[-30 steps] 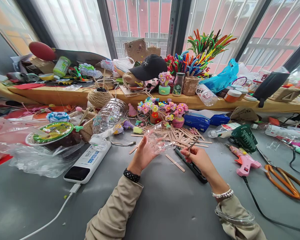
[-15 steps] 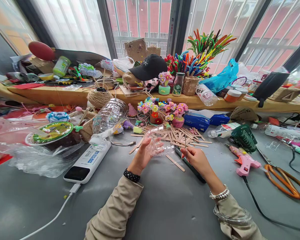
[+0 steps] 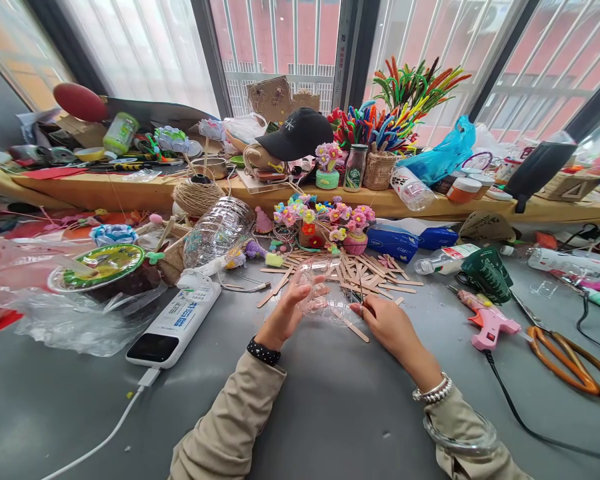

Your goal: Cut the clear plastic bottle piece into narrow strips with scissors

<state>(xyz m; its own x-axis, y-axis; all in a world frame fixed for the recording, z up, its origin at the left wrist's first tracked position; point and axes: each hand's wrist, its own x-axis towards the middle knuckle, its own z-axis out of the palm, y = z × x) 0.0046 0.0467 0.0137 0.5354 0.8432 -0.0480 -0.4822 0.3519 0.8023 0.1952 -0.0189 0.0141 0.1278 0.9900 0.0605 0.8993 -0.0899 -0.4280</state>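
Note:
My left hand [image 3: 286,313] is closed round a clear, crumpled plastic bottle piece [image 3: 319,288], held just above the grey table [image 3: 330,400]. My right hand [image 3: 386,325] is close beside it on the right and pinches a thin dark stick-like tool [image 3: 361,293] that points up next to the plastic. I cannot make out what the tool is. Loose wooden craft sticks [image 3: 365,270] lie spread right behind both hands. One craft stick [image 3: 353,327] lies between my hands.
A white power bank [image 3: 177,320] with a cable lies to the left. On the right are a pink glue gun [image 3: 487,325] and orange scissors [image 3: 573,363]. A large clear bottle [image 3: 220,230], small flower pots [image 3: 330,223] and a cluttered wooden shelf [image 3: 130,187] stand behind.
My right hand has moved left, up to the plastic piece, and its thin tool now stands upright. My left hand has lowered the plastic slightly. The black object under my right hand is now hidden.

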